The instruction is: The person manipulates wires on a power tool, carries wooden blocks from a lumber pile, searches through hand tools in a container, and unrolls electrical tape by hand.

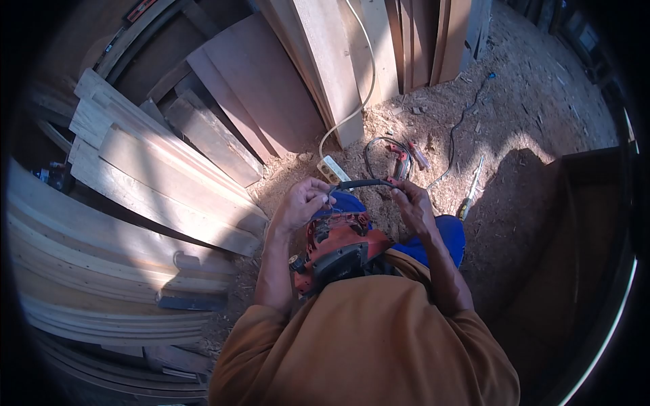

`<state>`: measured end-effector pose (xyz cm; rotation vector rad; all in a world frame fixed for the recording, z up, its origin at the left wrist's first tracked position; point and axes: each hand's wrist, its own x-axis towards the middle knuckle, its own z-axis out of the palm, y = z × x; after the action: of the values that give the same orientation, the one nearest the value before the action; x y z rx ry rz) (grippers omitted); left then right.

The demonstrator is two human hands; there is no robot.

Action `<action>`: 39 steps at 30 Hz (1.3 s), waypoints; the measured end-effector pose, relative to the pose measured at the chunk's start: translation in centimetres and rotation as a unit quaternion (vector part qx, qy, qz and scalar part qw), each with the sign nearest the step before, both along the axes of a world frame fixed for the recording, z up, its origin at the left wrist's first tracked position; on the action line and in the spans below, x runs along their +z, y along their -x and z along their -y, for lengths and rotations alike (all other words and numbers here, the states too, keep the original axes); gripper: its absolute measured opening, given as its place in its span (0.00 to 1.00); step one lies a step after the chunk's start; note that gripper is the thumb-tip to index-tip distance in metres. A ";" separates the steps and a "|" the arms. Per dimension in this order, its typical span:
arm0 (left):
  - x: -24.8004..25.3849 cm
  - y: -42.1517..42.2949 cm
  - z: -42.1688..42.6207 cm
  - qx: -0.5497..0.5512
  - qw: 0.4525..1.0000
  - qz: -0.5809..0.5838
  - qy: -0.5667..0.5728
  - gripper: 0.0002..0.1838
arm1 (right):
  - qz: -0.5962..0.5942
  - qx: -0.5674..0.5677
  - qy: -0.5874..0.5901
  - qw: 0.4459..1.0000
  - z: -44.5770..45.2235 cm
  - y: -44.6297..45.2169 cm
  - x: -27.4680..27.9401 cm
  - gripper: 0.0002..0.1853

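Between my two hands stretches a short, thick black cable sleeve [362,183]. My left hand [303,204] is closed in a pinch at its left end, where thin wires seem to stick out, too small to make out fully. The fingers of my right hand [413,206] are closed around the other end. Below them, a red and black power tool [342,247] rests on my lap, its front part opened up. Just beyond my right hand, a red and black tool part [401,164] lies on the ground beside a loop of dark cord.
A white power strip [332,168] with a pale cord lies ahead. Near it are a red-handled tool [419,155] and a screwdriver-like tool with a yellow-black handle [466,206]. Wooden boards [162,183] are stacked at left and lean ahead. Sawdust covers the ground [521,115].
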<state>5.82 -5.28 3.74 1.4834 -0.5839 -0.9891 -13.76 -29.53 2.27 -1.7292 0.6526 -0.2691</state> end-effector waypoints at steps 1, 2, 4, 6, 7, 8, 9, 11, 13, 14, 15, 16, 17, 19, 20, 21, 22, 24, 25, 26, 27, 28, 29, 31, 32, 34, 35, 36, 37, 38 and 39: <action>-0.1 0.0 0.0 0.000 1.000 -0.001 -0.002 0.14 | 0.001 0.001 0.002 1.000 0.0 0.0 0.1 0.09; -0.2 0.0 -0.1 -0.001 1.000 -0.001 -0.004 0.14 | 0.001 0.002 0.005 1.000 0.0 0.0 0.3 0.08; 0.0 0.2 -0.1 0.001 1.000 -0.012 -0.003 0.14 | 0.004 0.001 0.002 1.000 -0.1 0.1 0.3 0.08; 0.1 0.3 0.0 0.001 1.000 -0.018 -0.003 0.14 | 0.009 -0.003 -0.008 1.000 0.0 0.1 0.2 0.08; 0.2 0.4 0.0 -0.001 1.000 -0.019 -0.004 0.14 | 0.014 -0.004 -0.005 1.000 0.0 0.1 0.1 0.08; 0.2 0.4 0.0 -0.002 1.000 -0.020 -0.005 0.14 | 0.019 -0.004 -0.003 1.000 0.0 0.2 -0.1 0.08; 0.3 0.5 0.1 -0.003 1.000 -0.023 0.001 0.14 | 0.024 -0.004 -0.001 1.000 0.0 0.2 -0.2 0.08; 0.4 0.7 0.1 -0.003 1.000 -0.028 0.012 0.14 | 0.017 -0.002 -0.011 1.000 0.2 0.3 -0.8 0.08; 0.4 0.8 0.1 -0.001 0.999 -0.034 0.021 0.13 | 0.010 0.000 -0.019 1.000 0.1 0.4 -0.9 0.08; 0.3 0.8 0.1 0.001 0.999 -0.036 0.025 0.13 | 0.006 0.001 -0.020 1.000 0.1 0.5 -0.8 0.08; 0.3 0.9 0.1 0.003 0.999 -0.037 0.027 0.12 | 0.003 0.002 -0.022 1.000 0.1 0.5 -0.7 0.08; 0.2 0.9 0.2 0.005 0.999 -0.037 0.028 0.12 | 0.000 0.001 -0.023 1.000 0.1 0.6 -0.7 0.08; 0.0 0.9 0.1 0.008 0.999 -0.037 0.030 0.11 | -0.003 0.000 -0.025 1.000 0.1 0.6 -0.7 0.08; -0.5 0.7 -0.1 0.014 0.999 -0.036 0.018 0.11 | 0.000 0.005 -0.034 0.999 0.1 0.7 -1.0 0.08; -0.7 0.7 -0.2 0.016 0.999 -0.036 0.012 0.10 | 0.004 0.009 -0.042 0.999 0.3 0.8 -1.3 0.09; -0.8 0.7 -0.2 0.019 0.999 -0.038 0.013 0.10 | 0.009 0.014 -0.049 0.999 0.3 0.8 -1.3 0.09; -0.8 0.7 -0.2 0.021 0.999 -0.040 0.015 0.10 | 0.027 0.020 -0.054 0.998 0.2 0.8 -1.1 0.10; -0.9 0.7 -0.2 0.021 0.999 -0.039 0.013 0.10 | 0.064 0.032 -0.063 0.995 -0.1 0.8 -0.6 0.12; -0.8 0.8 -0.1 0.019 0.999 -0.036 0.009 0.10 | 0.062 0.046 -0.060 0.995 -0.2 0.6 -0.7 0.13; -0.8 0.9 0.0 0.016 0.999 -0.033 0.006 0.10 | 0.061 0.060 -0.057 0.995 -0.2 0.5 -1.0 0.14; -0.7 1.1 0.2 0.018 0.999 -0.040 0.005 0.09 | 0.060 0.074 -0.052 0.994 -0.3 0.3 -0.9 0.16; -0.7 1.4 0.4 0.020 0.999 -0.046 0.004 0.09 | 0.049 0.091 -0.048 0.993 -0.2 0.2 -0.7 0.16; -0.6 1.7 0.6 0.022 0.998 -0.052 0.003 0.09 | 0.037 0.109 -0.044 0.992 -0.2 0.1 -0.3 0.17; -0.3 2.0 0.9 0.019 0.998 -0.053 0.006 0.09 | 0.027 0.136 -0.034 0.990 -0.6 -0.1 1.3 0.18; -0.2 2.1 1.0 0.018 0.998 -0.053 0.006 0.09 | 0.027 0.145 -0.028 0.989 -0.9 -0.1 2.6 0.18; 0.3 2.3 1.1 0.015 0.999 -0.046 0.010 0.09 | 0.045 0.172 -0.064 0.982 -1.7 -0.2 4.5 0.18; 0.4 2.3 1.2 0.014 0.999 -0.042 0.011 0.08 | 0.064 0.190 -0.106 0.974 -2.0 -0.3 5.1 0.18; 0.4 2.3 1.2 0.010 0.999 -0.041 0.011 0.08 | 0.082 0.208 -0.148 0.963 -2.3 -0.3 5.4 0.18; 0.3 2.3 1.2 0.007 0.999 -0.039 0.011 0.09 | 0.082 0.219 -0.154 0.960 -2.5 -0.4 4.2 0.17; 0.3 2.3 1.2 0.004 0.999 -0.037 0.011 0.09 | 0.081 0.231 -0.160 0.956 -2.7 -0.7 2.1 0.17; 0.4 2.3 1.3 0.000 0.999 -0.041 0.014 0.09 | 0.081 0.242 -0.165 0.953 -3.0 -1.0 1.8 0.17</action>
<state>3.53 -6.53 4.16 1.4118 -0.5372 -1.0334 -12.80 -26.51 4.10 -1.4684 0.1282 0.0446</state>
